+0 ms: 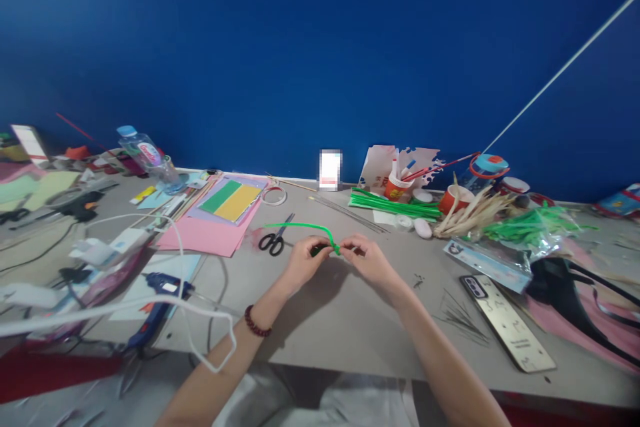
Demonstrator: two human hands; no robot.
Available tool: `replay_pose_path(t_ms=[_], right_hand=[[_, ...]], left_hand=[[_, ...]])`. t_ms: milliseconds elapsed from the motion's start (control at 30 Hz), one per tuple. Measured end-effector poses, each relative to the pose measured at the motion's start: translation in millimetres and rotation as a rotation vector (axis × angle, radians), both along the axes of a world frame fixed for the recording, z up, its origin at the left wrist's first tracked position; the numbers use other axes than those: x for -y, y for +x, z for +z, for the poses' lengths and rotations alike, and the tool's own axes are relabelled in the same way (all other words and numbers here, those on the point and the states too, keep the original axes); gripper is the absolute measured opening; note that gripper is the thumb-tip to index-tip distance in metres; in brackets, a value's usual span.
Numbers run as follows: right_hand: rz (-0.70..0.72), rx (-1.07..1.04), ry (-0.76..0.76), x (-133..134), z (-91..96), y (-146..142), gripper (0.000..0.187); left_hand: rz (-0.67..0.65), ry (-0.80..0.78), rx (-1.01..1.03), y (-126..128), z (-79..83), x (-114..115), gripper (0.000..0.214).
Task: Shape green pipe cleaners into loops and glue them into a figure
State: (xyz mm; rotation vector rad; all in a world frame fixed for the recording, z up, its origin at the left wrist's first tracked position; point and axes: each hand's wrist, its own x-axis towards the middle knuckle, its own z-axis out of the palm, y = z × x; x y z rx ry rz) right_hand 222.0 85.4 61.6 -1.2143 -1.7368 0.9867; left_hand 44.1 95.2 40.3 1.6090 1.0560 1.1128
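Between my two hands is a bright green pipe cleaner (pixel 305 225), bunched or twisted where the fingertips meet. Its long free end bends up and runs off to the left, above the scissors. My left hand (pixel 309 259) pinches it from the left, with a beaded bracelet on that wrist. From the right, my right hand (pixel 367 257) pinches the same green piece, fingers closed. Black-handled scissors (pixel 273 242) lie just left of my left hand. The exact shape held at the fingertips is partly hidden.
A bundle of green pipe cleaners (pixel 385 203) lies behind, beside a red cup of markers (pixel 399 188). A phone (pixel 507 323) rests at right. On the left are pink paper (pixel 200 235), a blue glue gun (pixel 157 307), a white cable (pixel 183 260) and a plastic bottle (pixel 150 157).
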Motion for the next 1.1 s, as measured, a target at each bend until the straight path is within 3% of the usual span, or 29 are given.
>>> replay_pose_path(t_ms=[300, 600, 700, 967, 1100], right_hand=[[-0.006, 0.072, 0.138, 2, 0.0, -1, 0.010], [0.071, -0.040, -0.023, 0, -2.5, 0, 0.011], [0.082, -0.098, -0.118, -1, -2.6, 1, 0.013], [0.111, -0.288, -0.291, -1, -1.0, 5, 0.027], [0.176, -0.351, -0.381, 2, 1.7, 6, 0.025]], left_hand=[[0.028, -0.057, -0.051, 2, 5.1, 5, 0.014], [-0.105, 0.058, -0.107, -1, 17.1, 3, 0.014], [-0.128, -0.027, -0.049, -2, 14.6, 1, 0.015], [-0.237, -0.438, 0.363, -1, 9.9, 0, 0.026], [-0.255, -0.498, 0.453, 0, 5.8, 1, 0.025]])
